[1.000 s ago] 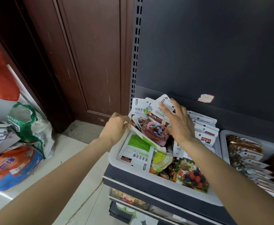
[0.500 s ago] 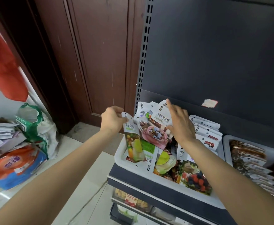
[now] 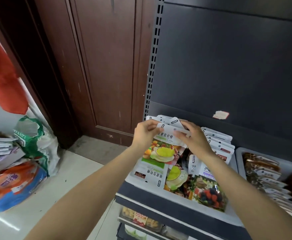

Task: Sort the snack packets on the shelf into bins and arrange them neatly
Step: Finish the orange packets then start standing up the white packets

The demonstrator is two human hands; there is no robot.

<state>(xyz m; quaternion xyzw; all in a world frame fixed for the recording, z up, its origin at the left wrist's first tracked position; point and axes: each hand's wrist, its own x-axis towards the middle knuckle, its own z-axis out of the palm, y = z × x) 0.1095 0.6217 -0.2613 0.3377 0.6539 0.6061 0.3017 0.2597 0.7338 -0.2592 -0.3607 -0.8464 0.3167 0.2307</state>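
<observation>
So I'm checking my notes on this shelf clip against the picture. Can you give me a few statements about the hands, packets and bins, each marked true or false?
1. Both hands hold the same upright packet by its top edge. True: the left hand and right hand grip the green fruit packet.
2. The white bin holds only one kind of packet. False: several different designs lie mixed in it.
3. A berry packet lies at the bin's front right. True.
4. The right-hand bin is empty. False: it holds a row of brown packets.
</observation>
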